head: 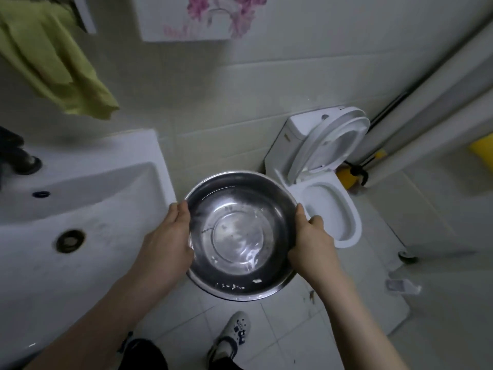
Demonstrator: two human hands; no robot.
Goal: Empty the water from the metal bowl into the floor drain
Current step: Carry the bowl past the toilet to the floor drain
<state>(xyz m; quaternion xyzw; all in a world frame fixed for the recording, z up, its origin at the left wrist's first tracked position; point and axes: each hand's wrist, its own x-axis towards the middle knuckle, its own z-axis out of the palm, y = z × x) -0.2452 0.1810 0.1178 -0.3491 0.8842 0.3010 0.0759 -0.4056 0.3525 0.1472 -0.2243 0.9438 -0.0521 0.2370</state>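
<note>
A round metal bowl (240,233) hangs level above the tiled floor, between the sink and the toilet. Shallow clear water and a few white specks lie in its bottom. My left hand (168,241) grips its left rim, thumb over the edge. My right hand (312,244) grips the right rim the same way. A small metal grate (400,285), possibly the floor drain, lies on the floor at the right, apart from the bowl.
A white sink (80,209) with its drain hole stands at the left. A white toilet (328,198) with raised lid stands right of the bowl. A green towel (53,57) hangs upper left. My shoe (234,335) rests on the floor tiles below.
</note>
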